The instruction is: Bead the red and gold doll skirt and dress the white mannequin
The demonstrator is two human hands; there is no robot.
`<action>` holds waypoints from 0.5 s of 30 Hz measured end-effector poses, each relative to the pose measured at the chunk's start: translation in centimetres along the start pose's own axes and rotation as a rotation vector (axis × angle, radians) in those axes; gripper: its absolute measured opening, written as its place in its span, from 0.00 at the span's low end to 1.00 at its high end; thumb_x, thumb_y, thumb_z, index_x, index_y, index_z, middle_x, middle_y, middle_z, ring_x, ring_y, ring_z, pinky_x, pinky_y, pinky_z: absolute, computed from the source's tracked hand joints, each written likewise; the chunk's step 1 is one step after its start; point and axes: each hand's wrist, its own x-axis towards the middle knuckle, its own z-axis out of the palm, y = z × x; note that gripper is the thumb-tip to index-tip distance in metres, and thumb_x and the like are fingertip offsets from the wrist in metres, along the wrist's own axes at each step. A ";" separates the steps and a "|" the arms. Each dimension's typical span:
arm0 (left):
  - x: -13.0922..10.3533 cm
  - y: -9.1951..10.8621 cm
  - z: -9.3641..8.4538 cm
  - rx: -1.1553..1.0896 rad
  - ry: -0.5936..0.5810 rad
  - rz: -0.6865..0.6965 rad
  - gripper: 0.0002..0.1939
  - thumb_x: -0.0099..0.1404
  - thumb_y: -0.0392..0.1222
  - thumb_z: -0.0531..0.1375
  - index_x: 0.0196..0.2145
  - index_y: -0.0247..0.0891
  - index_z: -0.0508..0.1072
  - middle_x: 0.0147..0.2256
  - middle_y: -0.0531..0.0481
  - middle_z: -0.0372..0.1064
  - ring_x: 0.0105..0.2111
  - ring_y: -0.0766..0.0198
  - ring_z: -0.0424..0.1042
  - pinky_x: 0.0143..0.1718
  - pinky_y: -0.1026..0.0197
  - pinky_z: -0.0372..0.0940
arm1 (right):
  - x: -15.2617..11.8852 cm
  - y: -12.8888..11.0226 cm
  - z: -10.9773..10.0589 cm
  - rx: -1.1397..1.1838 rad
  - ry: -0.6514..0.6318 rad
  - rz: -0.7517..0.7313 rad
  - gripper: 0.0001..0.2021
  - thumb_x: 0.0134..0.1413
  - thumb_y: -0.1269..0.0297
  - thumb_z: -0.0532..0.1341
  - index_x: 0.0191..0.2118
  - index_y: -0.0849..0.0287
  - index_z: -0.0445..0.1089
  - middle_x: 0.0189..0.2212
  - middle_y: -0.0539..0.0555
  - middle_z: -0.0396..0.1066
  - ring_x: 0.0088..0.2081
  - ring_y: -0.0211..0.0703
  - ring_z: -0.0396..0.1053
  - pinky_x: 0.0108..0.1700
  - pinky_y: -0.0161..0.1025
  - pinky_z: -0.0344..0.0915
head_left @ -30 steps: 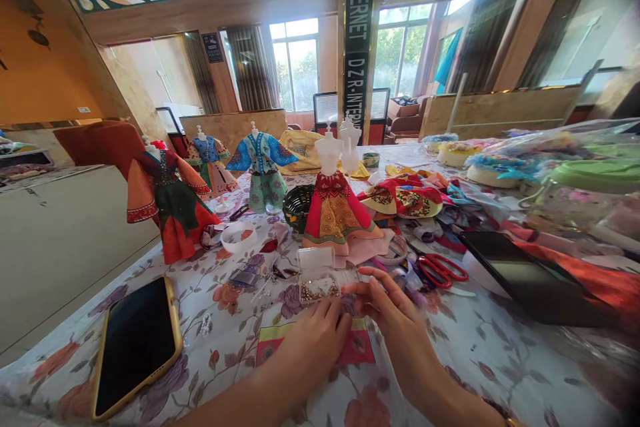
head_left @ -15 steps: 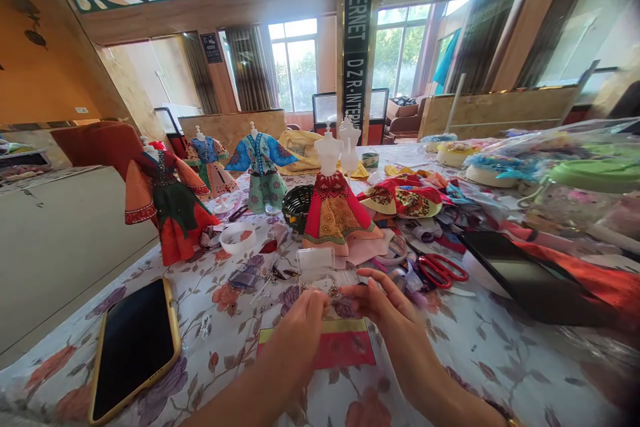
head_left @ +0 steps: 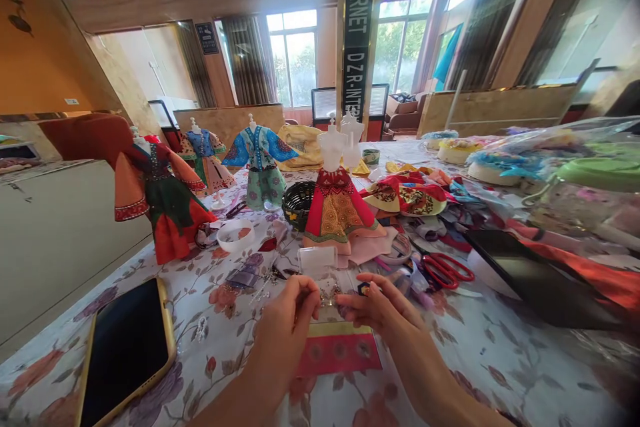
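My left hand [head_left: 293, 310] is closed, thumb and fingertips pinched together at the near edge of a clear plastic box [head_left: 318, 258] with its lid up. Whatever that pinch holds is too small to make out. Inside the box lie small shiny beads [head_left: 329, 288]. Just to the right, my right hand [head_left: 387, 313] has its fingers bent around a small dark piece with a yellow spot [head_left: 364, 288]. Below both hands, a flat red and yellow strip [head_left: 337, 352] with round motifs rests on the tablecloth, partly covered by my left wrist.
A doll form in a red and gold skirt [head_left: 340, 210] stands behind the box, beside a black basket [head_left: 299, 203]. Dressed dolls [head_left: 260, 163] stand to the left. Red scissors [head_left: 447, 271], fabric scraps and a black tablet-like device [head_left: 530, 280] are right; a phone [head_left: 127, 347] lies left.
My left hand has drawn back a little to the left, away from the beads. The small dark piece now shows in my right hand. The view has shifted slightly.
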 end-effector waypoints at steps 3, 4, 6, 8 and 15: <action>0.0 -0.1 0.2 -0.106 0.004 0.003 0.07 0.65 0.45 0.51 0.33 0.40 0.63 0.25 0.55 0.66 0.24 0.67 0.66 0.26 0.64 0.60 | 0.0 0.1 -0.1 -0.017 -0.003 0.011 0.16 0.56 0.50 0.57 0.45 0.55 0.63 0.31 0.52 0.77 0.32 0.40 0.71 0.41 0.39 0.64; 0.1 -0.2 0.2 -0.152 0.015 0.016 0.06 0.64 0.44 0.52 0.33 0.40 0.64 0.25 0.55 0.66 0.23 0.68 0.67 0.26 0.65 0.61 | 0.0 0.1 0.0 -0.023 -0.002 0.023 0.17 0.56 0.50 0.57 0.45 0.55 0.62 0.31 0.52 0.77 0.33 0.40 0.71 0.40 0.39 0.64; 0.1 -0.4 0.2 -0.223 0.050 0.054 0.05 0.63 0.43 0.54 0.34 0.40 0.64 0.25 0.57 0.68 0.23 0.70 0.68 0.26 0.67 0.64 | 0.0 0.0 0.0 -0.028 0.010 0.046 0.18 0.54 0.49 0.58 0.45 0.55 0.62 0.30 0.52 0.77 0.32 0.40 0.70 0.38 0.38 0.65; 0.1 -0.7 0.2 -0.238 0.100 0.101 0.05 0.62 0.42 0.57 0.35 0.41 0.65 0.26 0.57 0.70 0.24 0.70 0.71 0.26 0.68 0.66 | -0.1 0.0 0.1 -0.031 0.015 0.058 0.18 0.54 0.49 0.58 0.45 0.55 0.63 0.30 0.52 0.77 0.32 0.40 0.70 0.37 0.37 0.65; -0.6 -1.5 -0.1 0.117 0.397 0.495 0.02 0.62 0.39 0.60 0.34 0.43 0.71 0.32 0.58 0.75 0.28 0.71 0.76 0.31 0.72 0.71 | -0.6 -0.6 0.6 -0.079 0.018 0.121 0.20 0.54 0.46 0.56 0.47 0.53 0.62 0.31 0.53 0.78 0.33 0.43 0.72 0.31 0.36 0.66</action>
